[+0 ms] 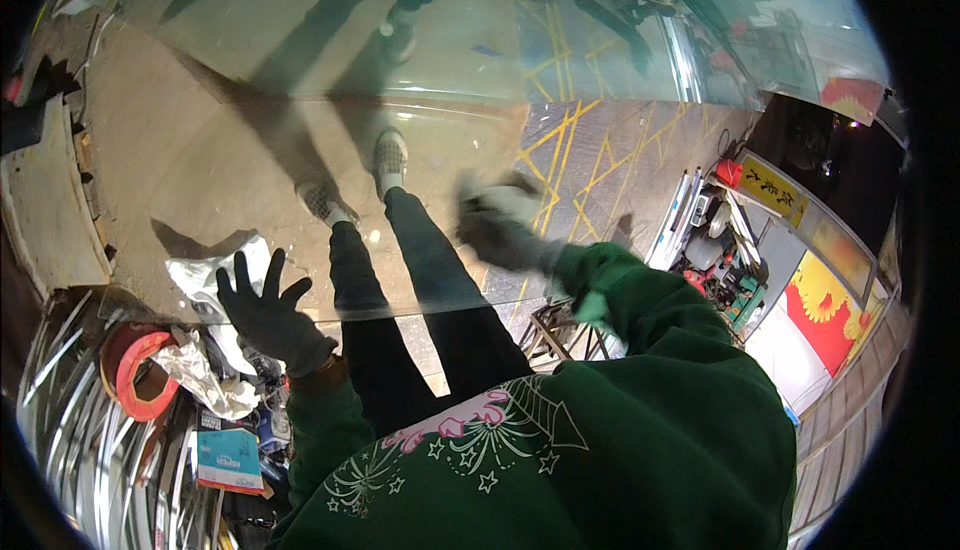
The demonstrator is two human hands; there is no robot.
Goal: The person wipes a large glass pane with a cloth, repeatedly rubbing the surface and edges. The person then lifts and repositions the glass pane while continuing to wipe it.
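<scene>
A large clear glass sheet lies in front of me, with my legs and shoes showing through it. My left hand, in a dark glove, is spread open with fingers apart at the glass's near left edge; whether the palm touches is hard to tell. Over the middle of the sheet, my right hand, in a grey glove, is blurred by motion. It seems closed round a pale wad, perhaps cloth or paper, too smeared to name surely.
At left lie metal strips, a red tape roll, crumpled paper and a blue-and-white box. Tools and a sunflower-patterned panel stand at right. Yellow lines mark the floor beyond.
</scene>
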